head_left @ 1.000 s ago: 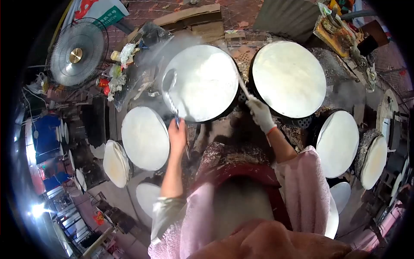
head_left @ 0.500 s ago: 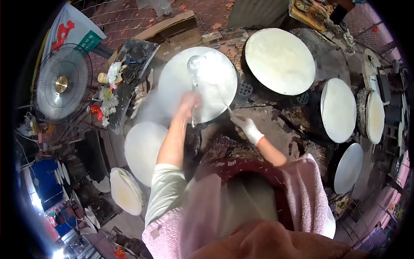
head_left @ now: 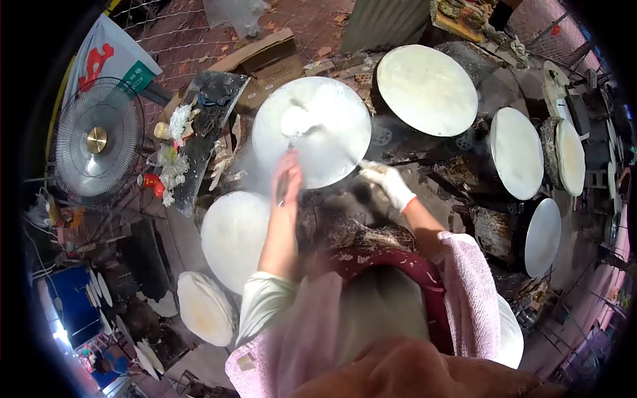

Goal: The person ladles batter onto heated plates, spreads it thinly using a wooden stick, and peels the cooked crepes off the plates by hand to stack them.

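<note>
My bare left hand (head_left: 287,178) is closed on the handle of a ladle (head_left: 290,144), partly smeared by motion. The ladle's head lies over the near left part of a round white griddle (head_left: 345,119), beside a bright white patch (head_left: 298,121). At that griddle's lower right edge is my gloved right hand (head_left: 385,182), its fingers bent round a thin tool whose far end is hard to make out. Faint steam blurs the griddle's left side.
Another round white griddle (head_left: 428,89) stands at the upper right, with more (head_left: 517,152) further right. A white disc (head_left: 235,240) lies lower left, near stacked pale sheets (head_left: 204,308). A fan (head_left: 97,140) stands far left, and a cardboard box (head_left: 269,69) lies behind.
The ladle has moved from the griddle's top toward its near left, and a bright white patch shows there. My right hand has shifted slightly up and right. The view has turned a little.
</note>
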`<move>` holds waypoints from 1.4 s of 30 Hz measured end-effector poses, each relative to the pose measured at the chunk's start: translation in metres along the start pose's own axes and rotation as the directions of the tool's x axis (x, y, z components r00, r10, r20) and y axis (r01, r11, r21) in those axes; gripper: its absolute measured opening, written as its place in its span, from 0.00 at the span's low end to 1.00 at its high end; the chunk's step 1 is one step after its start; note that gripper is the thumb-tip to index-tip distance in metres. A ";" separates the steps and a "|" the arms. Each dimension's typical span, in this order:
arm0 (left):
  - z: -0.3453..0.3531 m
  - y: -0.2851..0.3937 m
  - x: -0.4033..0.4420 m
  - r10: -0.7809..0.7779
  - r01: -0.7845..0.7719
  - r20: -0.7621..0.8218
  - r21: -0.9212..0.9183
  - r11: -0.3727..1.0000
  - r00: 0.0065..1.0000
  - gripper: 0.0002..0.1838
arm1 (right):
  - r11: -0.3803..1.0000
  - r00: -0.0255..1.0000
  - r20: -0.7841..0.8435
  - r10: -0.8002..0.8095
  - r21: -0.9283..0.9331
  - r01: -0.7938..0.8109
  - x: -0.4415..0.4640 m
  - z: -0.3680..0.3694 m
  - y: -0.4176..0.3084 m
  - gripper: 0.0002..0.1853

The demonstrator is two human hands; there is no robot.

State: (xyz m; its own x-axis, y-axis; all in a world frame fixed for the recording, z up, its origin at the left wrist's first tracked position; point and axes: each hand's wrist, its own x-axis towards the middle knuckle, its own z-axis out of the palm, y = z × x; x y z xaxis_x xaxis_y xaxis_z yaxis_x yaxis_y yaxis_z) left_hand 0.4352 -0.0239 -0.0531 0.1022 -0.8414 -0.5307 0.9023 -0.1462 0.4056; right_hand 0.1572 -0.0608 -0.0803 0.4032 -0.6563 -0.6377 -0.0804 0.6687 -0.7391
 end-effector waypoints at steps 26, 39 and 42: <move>0.359 -0.534 -0.144 -0.896 0.233 0.254 0.907 0.352 0.365 0.13 | 0.783 0.037 -0.999 0.023 0.041 0.620 -0.472 -0.400 0.337 0.18; 0.347 -0.954 -0.130 -0.839 -0.164 0.285 0.958 0.234 0.464 0.12 | 0.900 -0.051 -0.991 0.126 0.135 -0.415 -0.477 -0.562 0.341 0.35; 0.346 -0.944 -0.114 -0.702 -0.468 0.447 0.865 0.181 0.554 0.13 | 0.913 -0.082 -0.983 0.165 0.184 -0.364 -0.476 -0.559 0.345 0.34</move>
State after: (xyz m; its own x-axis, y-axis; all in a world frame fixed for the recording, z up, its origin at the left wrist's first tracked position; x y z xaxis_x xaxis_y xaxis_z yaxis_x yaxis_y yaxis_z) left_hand -0.5733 0.0305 -0.1180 -0.7641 -0.5963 -0.2460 -0.2465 -0.0824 0.9656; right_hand -0.5722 0.2870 -0.1537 -0.9422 -0.1791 -0.2832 -0.0525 0.9137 -0.4030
